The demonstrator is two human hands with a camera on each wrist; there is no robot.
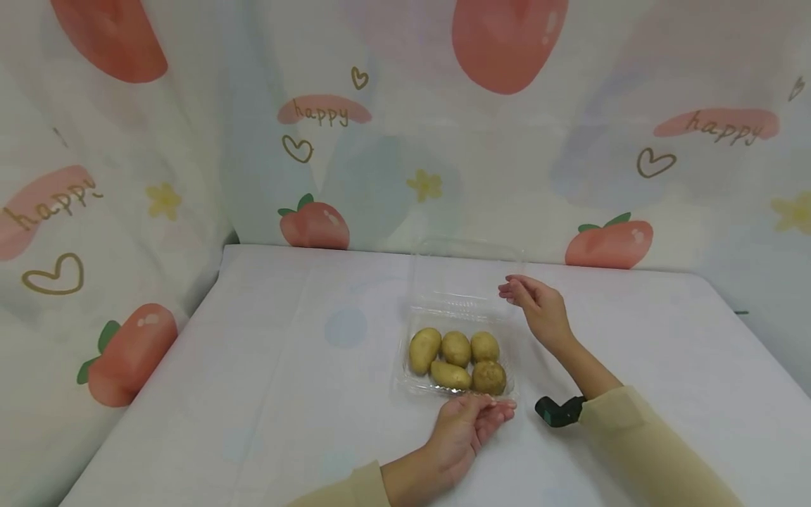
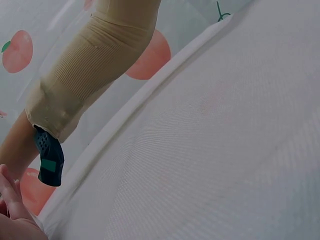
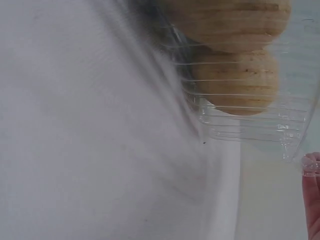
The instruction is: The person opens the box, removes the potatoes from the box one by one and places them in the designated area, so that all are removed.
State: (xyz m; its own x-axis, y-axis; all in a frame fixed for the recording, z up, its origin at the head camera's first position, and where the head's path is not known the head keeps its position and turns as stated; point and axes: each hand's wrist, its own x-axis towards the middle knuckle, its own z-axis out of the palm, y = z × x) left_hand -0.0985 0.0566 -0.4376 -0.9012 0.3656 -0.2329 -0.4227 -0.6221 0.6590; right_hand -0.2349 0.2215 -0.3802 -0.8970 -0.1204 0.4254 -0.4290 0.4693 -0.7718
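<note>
A clear plastic clamshell container [image 1: 405, 384] lies on the table with its hinged lid [image 1: 465, 296] raised at the back. Several yellow-brown potatoes [image 1: 456, 348] sit in two rows in its base. My left hand [image 1: 457, 436] is at the front rim, thumb and fingers meeting around the edge. At the lid's right side my right hand [image 1: 541, 310] pinches the plastic edge between thumb and fingers. The right wrist view shows fingertips [image 3: 311, 187] against a plastic edge, beside the ribbed container wall and two potatoes [image 3: 237, 82].
A white cloth [image 1: 304, 394] covers the table. Behind it and at the left hangs a printed curtain [image 1: 393, 155] with fruit and lettering. A dark angled device [image 1: 559, 411] sticks out at the right sleeve's cuff, above the cloth.
</note>
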